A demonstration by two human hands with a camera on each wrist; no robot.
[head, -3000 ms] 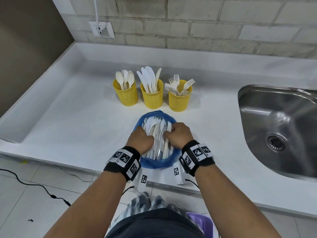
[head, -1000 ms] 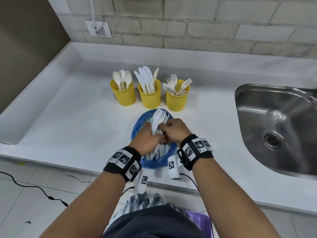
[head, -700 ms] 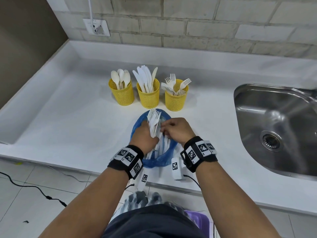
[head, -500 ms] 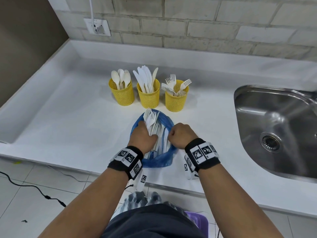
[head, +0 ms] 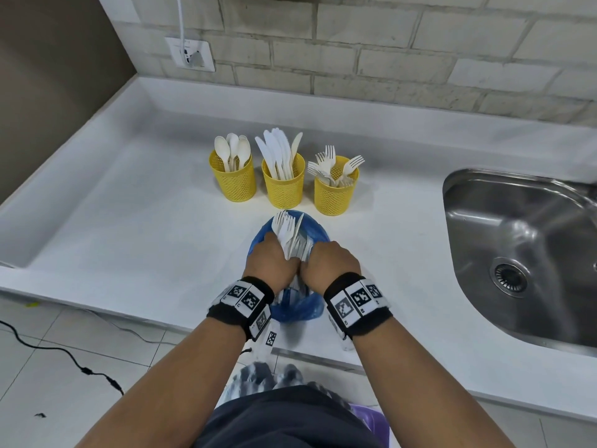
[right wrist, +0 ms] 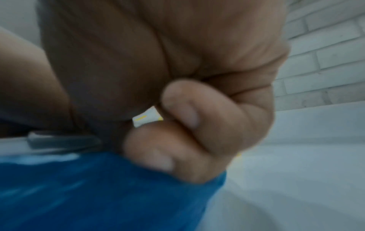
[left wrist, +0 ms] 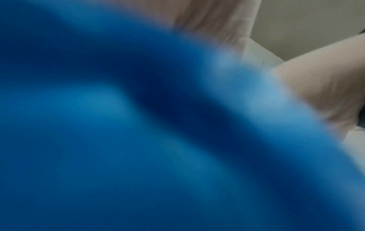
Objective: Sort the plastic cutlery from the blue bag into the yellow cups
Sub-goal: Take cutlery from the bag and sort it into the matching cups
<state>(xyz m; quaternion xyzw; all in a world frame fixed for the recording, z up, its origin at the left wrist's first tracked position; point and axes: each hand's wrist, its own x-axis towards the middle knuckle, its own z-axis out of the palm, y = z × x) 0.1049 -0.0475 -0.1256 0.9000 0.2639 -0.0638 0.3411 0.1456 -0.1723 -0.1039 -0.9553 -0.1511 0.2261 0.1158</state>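
Note:
The blue bag (head: pixel 292 303) stands near the counter's front edge with white cutlery inside. My left hand (head: pixel 269 260) grips a bunch of white forks (head: pixel 284 227) whose tines stick up out of the bag's mouth. Beside it, my right hand (head: pixel 331 258) is a fist on the bag's right rim; in the right wrist view its curled fingers (right wrist: pixel 177 118) press on the blue bag (right wrist: pixel 98 195). Blurred blue bag (left wrist: pixel 138 140) fills the left wrist view. Behind the bag stand three yellow cups: spoons (head: pixel 233 182), knives (head: pixel 283 187), forks (head: pixel 336 194).
A steel sink (head: pixel 517 253) lies to the right. The white counter (head: pixel 129 221) stretches left to a raised edge, with a brick wall and a socket (head: pixel 190 54) behind. A black cable (head: pixel 64 354) runs on the floor below.
My right hand left the cutlery bundle and closed on the bag's right rim, then drew close to the left hand. My left hand keeps the forks, now held slightly higher.

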